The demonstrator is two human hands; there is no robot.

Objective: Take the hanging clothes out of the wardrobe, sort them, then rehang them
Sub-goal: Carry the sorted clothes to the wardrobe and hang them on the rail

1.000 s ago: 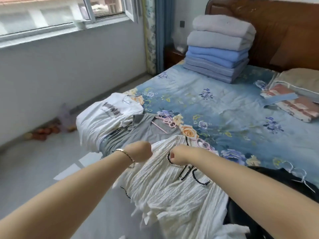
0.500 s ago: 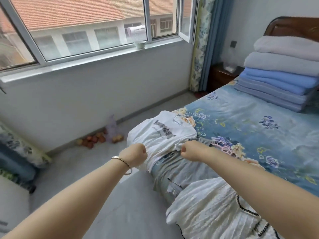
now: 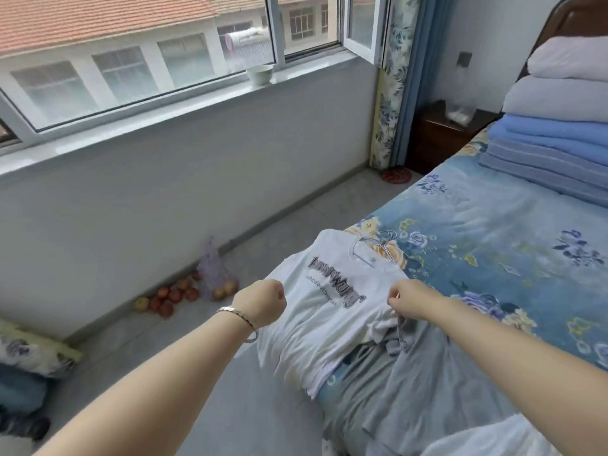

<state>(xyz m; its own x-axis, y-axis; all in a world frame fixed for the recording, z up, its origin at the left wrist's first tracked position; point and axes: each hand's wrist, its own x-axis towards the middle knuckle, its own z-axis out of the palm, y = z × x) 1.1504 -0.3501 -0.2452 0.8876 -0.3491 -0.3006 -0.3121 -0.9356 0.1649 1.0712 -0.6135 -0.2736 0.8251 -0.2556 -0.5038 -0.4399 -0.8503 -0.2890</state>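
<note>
A white T-shirt (image 3: 329, 324) with dark lettering lies on the near corner of the bed, a wire hanger (image 3: 378, 248) in its neck. My left hand (image 3: 263, 301) is a fist at the shirt's left edge and seems to grip the fabric there. My right hand (image 3: 408, 299) pinches the shirt's right side. A grey garment (image 3: 411, 383) on its own hanger lies just below, partly under the T-shirt. A white crinkled garment (image 3: 493, 439) shows at the bottom right edge.
The bed (image 3: 493, 232) has a blue floral sheet, with a stack of folded blankets (image 3: 559, 126) at its head. A dark nightstand (image 3: 441, 136) stands by the curtain. Apples (image 3: 171, 296) and a net bag (image 3: 214, 274) lie on the floor under the window.
My view has swung left from the white crinkled garment to the T-shirt. Both hands have moved from the crinkled garment, across the grey one, to the T-shirt's sides.
</note>
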